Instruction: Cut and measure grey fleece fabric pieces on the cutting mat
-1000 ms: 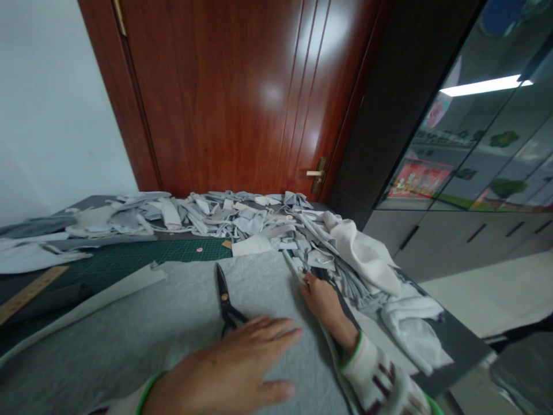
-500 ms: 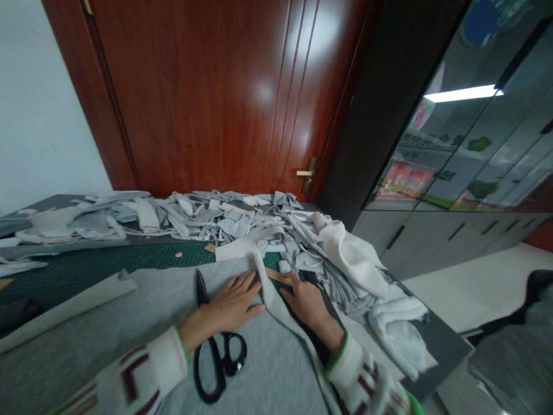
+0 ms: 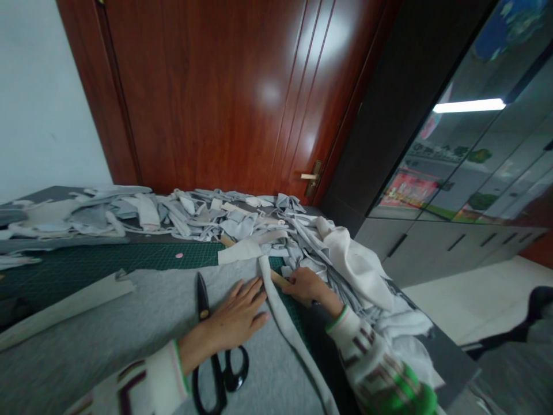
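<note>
— Where is the cloth [image 3: 149, 314] laid?
— It is spread over the green mat [image 3: 142, 253], on the near side; its long axis cannot be told, as it is cut off by the edges of the view. Its right edge [image 3: 283, 318] is turned up as a pale strip, slanted from the far corner toward the near right.
— And the wooden slat [image 3: 279, 280]?
— It is set by the far right corner of the cloth, partly hidden by that edge. Its long axis is aimed from near right to far left.
— How are the hands placed?
— The left hand [image 3: 242, 314] is rested palm down on the cloth, fingers spread and pointed far right. The slat's near end is gripped in the bent fingers of the right hand [image 3: 305, 285].
— The scissors [image 3: 203, 308]?
— Laid on the cloth and crossed by the left hand; the tips are pointed away, the loops toward the wearer.
— Can any writing be read?
— Dark letter-like shapes are borne on the sleeves [image 3: 142, 380], but no word can be made out. The red panel [image 3: 406, 189] at the cabinet is too blurred to be read.
</note>
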{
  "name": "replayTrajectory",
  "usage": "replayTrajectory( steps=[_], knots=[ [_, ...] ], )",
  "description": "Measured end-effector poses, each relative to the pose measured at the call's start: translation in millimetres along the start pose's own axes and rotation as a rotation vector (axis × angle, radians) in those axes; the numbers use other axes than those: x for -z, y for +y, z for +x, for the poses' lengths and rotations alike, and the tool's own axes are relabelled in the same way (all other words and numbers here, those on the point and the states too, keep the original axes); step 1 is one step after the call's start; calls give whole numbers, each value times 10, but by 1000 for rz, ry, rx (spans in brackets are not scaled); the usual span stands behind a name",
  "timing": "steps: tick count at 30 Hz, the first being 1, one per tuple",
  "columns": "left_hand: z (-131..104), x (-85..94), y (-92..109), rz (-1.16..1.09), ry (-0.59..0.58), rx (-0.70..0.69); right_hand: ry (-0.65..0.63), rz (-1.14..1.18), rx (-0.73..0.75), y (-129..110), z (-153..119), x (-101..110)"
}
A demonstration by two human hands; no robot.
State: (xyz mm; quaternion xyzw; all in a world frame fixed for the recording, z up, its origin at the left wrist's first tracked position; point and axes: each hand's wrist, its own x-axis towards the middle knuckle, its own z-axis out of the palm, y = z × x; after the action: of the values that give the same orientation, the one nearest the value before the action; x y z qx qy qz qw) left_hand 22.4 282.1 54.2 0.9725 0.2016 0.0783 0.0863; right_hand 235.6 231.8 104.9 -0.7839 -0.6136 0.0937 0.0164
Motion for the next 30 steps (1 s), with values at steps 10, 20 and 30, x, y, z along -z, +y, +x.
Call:
replayTrajectory(
  steps=[10, 20, 30],
  knots=[
    [45, 82, 76, -3, -94, -54, 278, 426, -13, 440, -464, 164],
    [455, -59, 210, 16, -68, -83, -74, 1623, -130, -126, -1282, -60],
    [727, -118, -11, 62, -65, -113, 39, 1605, -208, -216, -1705, -569]
  ],
)
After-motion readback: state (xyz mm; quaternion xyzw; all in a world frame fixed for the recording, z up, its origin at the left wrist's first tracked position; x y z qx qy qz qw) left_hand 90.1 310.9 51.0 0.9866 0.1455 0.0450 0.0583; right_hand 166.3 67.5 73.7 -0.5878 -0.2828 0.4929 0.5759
